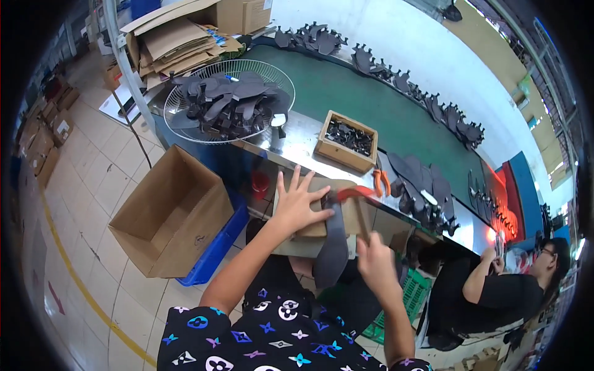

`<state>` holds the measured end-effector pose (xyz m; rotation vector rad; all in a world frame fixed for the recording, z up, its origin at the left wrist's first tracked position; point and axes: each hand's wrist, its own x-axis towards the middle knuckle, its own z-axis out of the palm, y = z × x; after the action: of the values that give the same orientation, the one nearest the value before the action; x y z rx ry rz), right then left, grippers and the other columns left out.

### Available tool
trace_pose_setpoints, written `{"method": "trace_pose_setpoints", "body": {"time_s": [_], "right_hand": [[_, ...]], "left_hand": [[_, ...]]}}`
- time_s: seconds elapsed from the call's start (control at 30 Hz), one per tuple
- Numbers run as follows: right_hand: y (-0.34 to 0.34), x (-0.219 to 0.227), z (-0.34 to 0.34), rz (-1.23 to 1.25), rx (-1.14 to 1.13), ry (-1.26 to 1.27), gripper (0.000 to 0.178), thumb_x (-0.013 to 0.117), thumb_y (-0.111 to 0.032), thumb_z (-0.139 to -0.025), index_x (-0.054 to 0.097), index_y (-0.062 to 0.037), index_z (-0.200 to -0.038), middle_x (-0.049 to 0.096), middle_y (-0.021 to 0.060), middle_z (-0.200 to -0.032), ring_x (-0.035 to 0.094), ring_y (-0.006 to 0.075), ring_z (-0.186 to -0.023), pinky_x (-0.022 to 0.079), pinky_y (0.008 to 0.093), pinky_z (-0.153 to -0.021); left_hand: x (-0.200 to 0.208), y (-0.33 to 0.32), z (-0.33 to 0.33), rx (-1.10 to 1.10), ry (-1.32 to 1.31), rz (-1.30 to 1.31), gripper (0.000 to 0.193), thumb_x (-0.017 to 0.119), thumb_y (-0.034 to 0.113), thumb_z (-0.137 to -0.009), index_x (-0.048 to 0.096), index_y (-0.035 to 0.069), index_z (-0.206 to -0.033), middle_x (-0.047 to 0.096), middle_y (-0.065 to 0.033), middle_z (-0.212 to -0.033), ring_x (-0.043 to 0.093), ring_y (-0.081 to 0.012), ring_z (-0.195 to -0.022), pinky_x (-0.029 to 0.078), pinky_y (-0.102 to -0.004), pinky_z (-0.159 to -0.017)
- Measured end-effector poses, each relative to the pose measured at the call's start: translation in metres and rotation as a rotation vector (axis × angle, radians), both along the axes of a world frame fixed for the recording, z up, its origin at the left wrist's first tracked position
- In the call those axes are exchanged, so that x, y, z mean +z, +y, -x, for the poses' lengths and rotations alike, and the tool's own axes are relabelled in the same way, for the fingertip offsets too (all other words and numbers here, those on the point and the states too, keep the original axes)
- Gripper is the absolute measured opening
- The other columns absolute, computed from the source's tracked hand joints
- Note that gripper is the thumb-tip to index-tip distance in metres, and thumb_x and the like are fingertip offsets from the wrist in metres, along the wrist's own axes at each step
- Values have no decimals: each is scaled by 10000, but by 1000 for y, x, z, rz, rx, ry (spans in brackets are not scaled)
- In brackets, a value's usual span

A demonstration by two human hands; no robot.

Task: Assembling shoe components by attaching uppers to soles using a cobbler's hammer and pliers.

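A dark grey shoe sole (332,256) lies lengthwise over a tan work block (349,224) in front of me, its wide end hanging toward my lap. My left hand (298,207) rests on the block with fingers spread, thumb and forefinger reaching to the sole's narrow far end. In my right hand (377,267) is the handle of a hammer (363,217). Its red-orange head, smeared by motion, is over or at that narrow end; whether it touches cannot be told. Beyond the block sits a wooden box (327,150) holding many small black parts.
A wire basket (289,83) heaped with dark soles stands back left. Orange-handled pliers (382,182) and more soles (421,176) lie along the metal edge beside the green conveyor belt (297,74). A cardboard box (204,232) is at left. At right sits a co-worker (495,297) near a green crate (416,290).
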<state>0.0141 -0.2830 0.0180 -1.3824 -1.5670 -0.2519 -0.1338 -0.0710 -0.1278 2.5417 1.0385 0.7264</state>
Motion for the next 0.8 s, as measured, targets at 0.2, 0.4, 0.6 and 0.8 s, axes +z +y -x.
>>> {"method": "trace_pose_setpoints", "body": {"time_s": [0.2, 0.4, 0.6, 0.8], "right_hand": [[2, 52, -6, -394, 200, 689, 268, 422, -245, -1070, 567, -67, -932, 405, 15, -596, 411, 117, -464, 401, 240, -467], [3, -8, -9, 284, -326, 144, 212, 544, -191, -1024, 523, -45, -873, 481, -41, -589, 472, 69, -471, 367, 224, -431], [4, 6, -27, 188, -218, 359, 195, 544, -186, -1035, 563, -11, -950, 523, 5, -652, 501, 47, -523, 386, 223, -469], [42, -63, -38, 496, -192, -345, 401, 726, -183, -849, 616, -40, -1208, 651, 92, -961, 655, 240, -755, 540, 385, -622]], "left_hand": [[-9, 4, 1, -51, -5, 40, 695, 626, 738, -766, 645, 335, -1333, 325, -159, -1577, 110, -419, -1512, -11, -683, -1159], [-12, 9, -6, -80, -3, 6, 656, 619, 706, -786, 646, 339, -1329, 342, -170, -1576, 131, -420, -1511, -10, -699, -1151], [-1, -4, -1, -360, -232, -95, 307, 698, 287, -877, 734, 46, -1064, 657, -103, -1289, 580, -315, -1248, 408, -493, -1076], [60, -82, 24, -726, -290, 544, 205, 665, 163, -910, 654, -41, -887, 688, -157, -965, 661, -311, -789, 526, -376, -703]]}}
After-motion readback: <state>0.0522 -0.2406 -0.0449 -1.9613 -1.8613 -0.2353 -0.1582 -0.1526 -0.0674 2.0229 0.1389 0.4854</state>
